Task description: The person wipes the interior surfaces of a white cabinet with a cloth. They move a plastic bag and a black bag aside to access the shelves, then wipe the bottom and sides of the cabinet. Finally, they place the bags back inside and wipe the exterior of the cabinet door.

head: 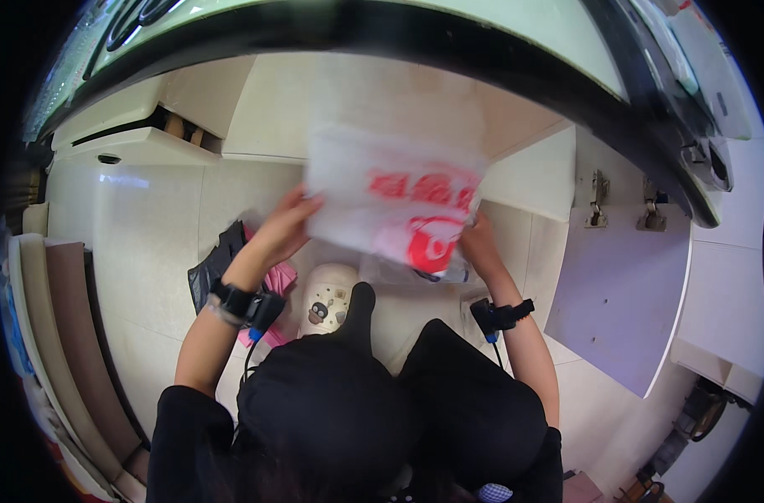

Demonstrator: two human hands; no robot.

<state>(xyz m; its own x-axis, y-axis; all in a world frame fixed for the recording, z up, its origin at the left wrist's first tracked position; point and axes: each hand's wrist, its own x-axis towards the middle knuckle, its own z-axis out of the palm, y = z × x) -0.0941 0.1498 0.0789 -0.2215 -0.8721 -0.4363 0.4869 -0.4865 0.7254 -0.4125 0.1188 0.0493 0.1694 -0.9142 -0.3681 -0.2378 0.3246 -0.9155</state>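
A white plastic bag [357, 182] with red printing is stretched between my two hands, blurred by motion. My left hand [294, 220] grips its left edge, thumb on top. At the lower right edge my right hand [479, 242] holds it, with the fingers partly hidden by the bag. Beneath it, clear plastic wrapping [388, 269] shows on the floor, its contents unclear. A cream clog [328, 295] with charms lies below my left hand, near my knees. Black plastic [212, 270] and pink plastic [281, 276] are on the floor by my left forearm.
A desk edge [357, 28] with a dark rim curves overhead. At the left is a partly open drawer [155, 146]. A lilac cabinet door [621, 283] with metal hinges stands open at the right. Black straps with small devices and cables are on both wrists.
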